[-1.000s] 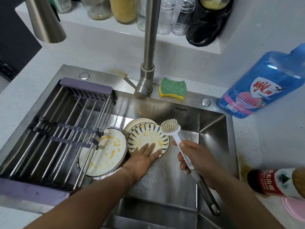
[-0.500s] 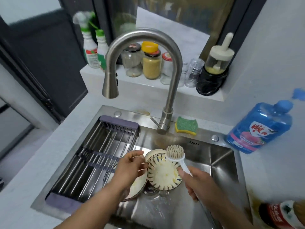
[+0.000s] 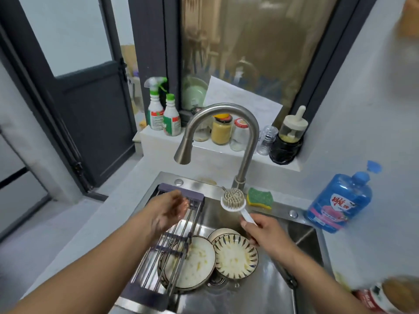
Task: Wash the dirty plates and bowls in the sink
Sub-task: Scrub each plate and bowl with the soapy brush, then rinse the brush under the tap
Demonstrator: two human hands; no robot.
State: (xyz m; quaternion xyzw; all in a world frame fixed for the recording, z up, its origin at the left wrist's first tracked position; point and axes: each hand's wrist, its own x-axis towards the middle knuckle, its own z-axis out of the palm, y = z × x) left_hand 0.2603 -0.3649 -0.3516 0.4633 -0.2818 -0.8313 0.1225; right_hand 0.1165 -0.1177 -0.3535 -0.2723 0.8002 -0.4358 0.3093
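Note:
A steel sink [image 3: 267, 293] holds a white plate [image 3: 195, 264] smeared with yellow, partly under the rack. Beside it lies a striped bowl [image 3: 235, 257], and a second bowl's rim [image 3: 221, 232] shows behind it. My right hand [image 3: 265, 232] grips the handle of a white dish brush [image 3: 233, 198], bristles up, near the faucet base. My left hand [image 3: 169, 209] is raised above the rack, palm turned inward, fingers relaxed, holding nothing. The faucet [image 3: 226, 137] arches over the sink; no water is running.
A purple-ended wire drying rack [image 3: 172, 243] spans the sink's left side. A green and yellow sponge [image 3: 259, 197] lies on the back rim. A blue detergent bottle [image 3: 340, 200] stands at right. Jars and spray bottles [image 3: 163, 114] crowd the ledge. A red-labelled bottle [image 3: 383, 298] is at bottom right.
My left hand has let go of the dishes and risen above the rack. The brush has lifted toward the faucet base. The camera has tilted up.

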